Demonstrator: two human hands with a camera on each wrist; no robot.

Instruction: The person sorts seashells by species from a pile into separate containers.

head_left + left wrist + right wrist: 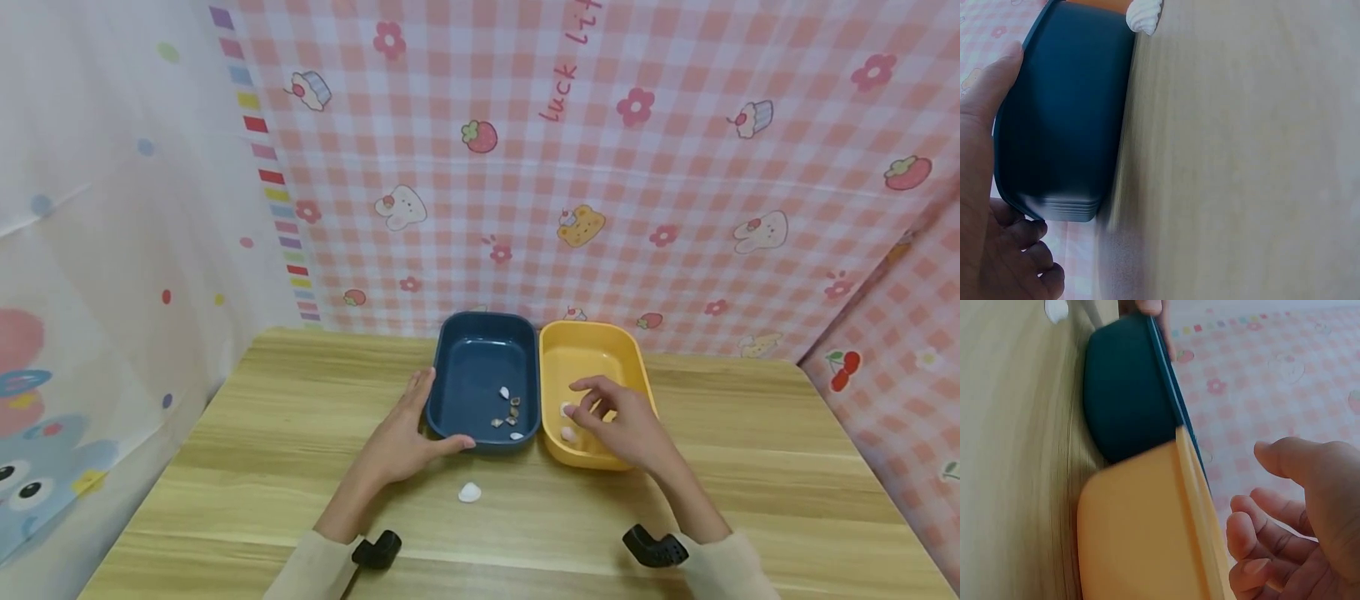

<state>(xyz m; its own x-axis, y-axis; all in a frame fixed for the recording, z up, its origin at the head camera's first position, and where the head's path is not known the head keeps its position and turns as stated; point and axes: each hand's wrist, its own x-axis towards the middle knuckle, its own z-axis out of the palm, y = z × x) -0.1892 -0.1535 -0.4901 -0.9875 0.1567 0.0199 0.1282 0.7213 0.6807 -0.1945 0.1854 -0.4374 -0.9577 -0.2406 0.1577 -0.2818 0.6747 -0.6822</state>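
Observation:
My left hand holds the near left corner of a dark blue tub, the thumb on its near rim and the fingers along its left side. In the left wrist view those fingers curl against the tub's wall. Inside the tub lie a white seashell, another white one and several small brown shells. Over the yellow tub hovers my right hand, thumb and fingers apart, holding nothing visible. Below it are a white shell and a pinkish shell.
A larger white ribbed shell lies on the wooden table, in front of the blue tub. Both tubs stand side by side, close to the pink checked cloth at the back. Black wrist devices sit near both sleeves.

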